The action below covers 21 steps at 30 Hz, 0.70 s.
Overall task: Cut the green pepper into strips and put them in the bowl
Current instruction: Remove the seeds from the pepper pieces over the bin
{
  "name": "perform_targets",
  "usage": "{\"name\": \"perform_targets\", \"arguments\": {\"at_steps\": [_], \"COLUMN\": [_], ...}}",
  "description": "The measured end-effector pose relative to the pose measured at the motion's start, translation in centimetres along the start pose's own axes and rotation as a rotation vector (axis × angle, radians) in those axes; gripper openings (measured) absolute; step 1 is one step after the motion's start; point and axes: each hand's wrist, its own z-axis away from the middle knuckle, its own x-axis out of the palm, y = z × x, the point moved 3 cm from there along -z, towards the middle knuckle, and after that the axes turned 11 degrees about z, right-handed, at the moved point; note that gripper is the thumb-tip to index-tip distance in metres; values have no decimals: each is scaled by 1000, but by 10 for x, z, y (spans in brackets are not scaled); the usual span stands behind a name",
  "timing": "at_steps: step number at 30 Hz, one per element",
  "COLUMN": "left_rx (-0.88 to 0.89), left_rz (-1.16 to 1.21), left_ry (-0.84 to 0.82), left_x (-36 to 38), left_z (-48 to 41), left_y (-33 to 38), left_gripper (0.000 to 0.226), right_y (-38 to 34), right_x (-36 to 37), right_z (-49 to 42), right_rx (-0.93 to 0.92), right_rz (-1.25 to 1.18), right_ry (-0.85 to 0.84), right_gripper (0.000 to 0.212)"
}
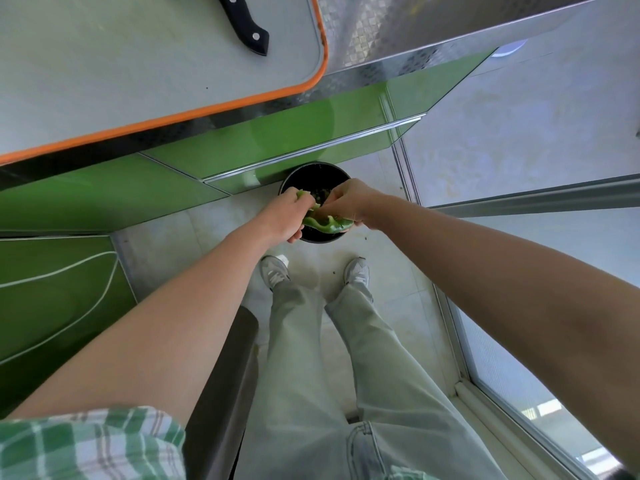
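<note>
Both bare forearms stretch forward and down from the lower corners and meet over the tiled floor (207, 237), the person standing in pale trousers (311, 358) and grey shoes (275, 271). A green plaid sleeve (86, 441) shows at the lower left.

Glossy green cabinet fronts (277, 140) run below the patterned metal worktop (381, 36). On the worktop lies a grey cutting board (104, 81) with an orange rim, cut off by the top and left edges.

On the floor against the cabinet stands a black round container (315, 168), with dark, speckled contents that are hard to make out.

The left hand (282, 218) and the right hand (346, 202) are held together right above it, backs towards the camera. The left fingers are curled around one end of the green pepper (327, 225). The right fingers are bent down onto its middle, pinching it, though their tips are hidden behind the hand. The pepper spans the gap between the two hands, over the container's near rim.

A black knife handle (247, 24) lies on the board; its blade is cut off by the top edge.
</note>
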Motion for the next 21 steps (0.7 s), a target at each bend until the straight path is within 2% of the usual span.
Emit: {"name": "perform_targets", "arguments": {"at_steps": [3, 5, 7, 8, 10, 13, 18, 21], "left_rx": [15, 33, 70, 87, 107, 123, 134, 137], "left_rz": [-69, -143, -231, -256, -273, -224, -76, -85], "left_ry": [15, 60, 115, 132, 139, 116, 81, 62], "left_x": [-1, -6, -13, -15, -16, -12, -8, -9], "left_z": [1, 0, -1, -2, -4, -4, -1, 1], "left_y": [-4, -7, -9, -9, -9, -5, 0, -1], "left_gripper": [27, 29, 32, 33, 32, 28, 23, 34], "right_y": [1, 6, 14, 15, 11, 3, 3, 4], "right_x": [-4, -11, -20, -22, -17, -7, 2, 2], "right_z": [0, -4, -9, -9, -6, 0, -8, -11], "right_rx": [5, 7, 4, -23, -100, -127, -75, -55], "right_rz": [9, -33, -85, -113, -143, -46, -41, -41], "right_ry": [44, 169, 293, 276, 116, -37, 87, 90], "right_gripper": [14, 10, 17, 18, 19, 21, 25, 24]}}
